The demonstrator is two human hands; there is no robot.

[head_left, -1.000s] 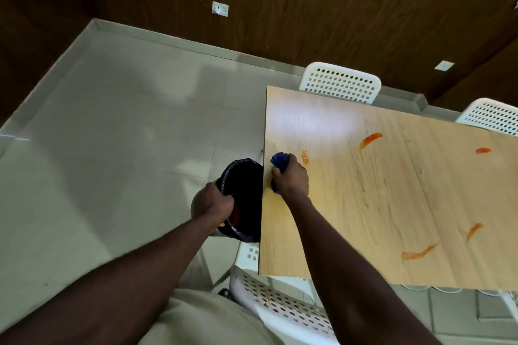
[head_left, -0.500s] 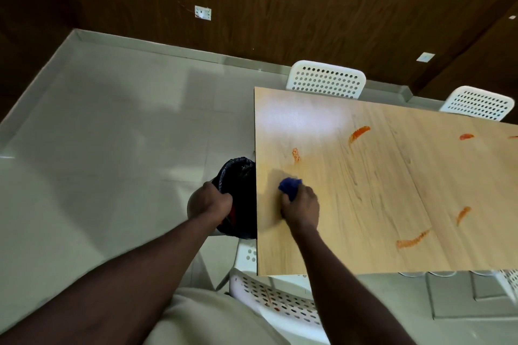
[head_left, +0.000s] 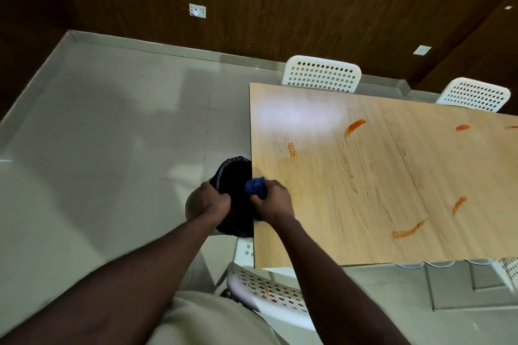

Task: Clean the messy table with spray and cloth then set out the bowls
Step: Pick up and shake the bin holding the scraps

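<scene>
My right hand [head_left: 273,200] grips blue cloth [head_left: 255,186] at table [head_left: 364,176] edge; my left hand [head_left: 211,200] holds black bin [head_left: 235,168] just beside those fingers.

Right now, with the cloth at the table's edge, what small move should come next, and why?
Probably slide the blue cloth, gripped by the right hand, onto the nearest orange smear. Several smears mark the table, while the left hand holds the bin at the edge.

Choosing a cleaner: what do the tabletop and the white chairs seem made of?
Tabletop: probably light wood-look laminate, smooth and semi-glossy, given printed-looking grain and a glare patch. White chairs: likely moulded plastic, matte, with punched round holes.
</scene>
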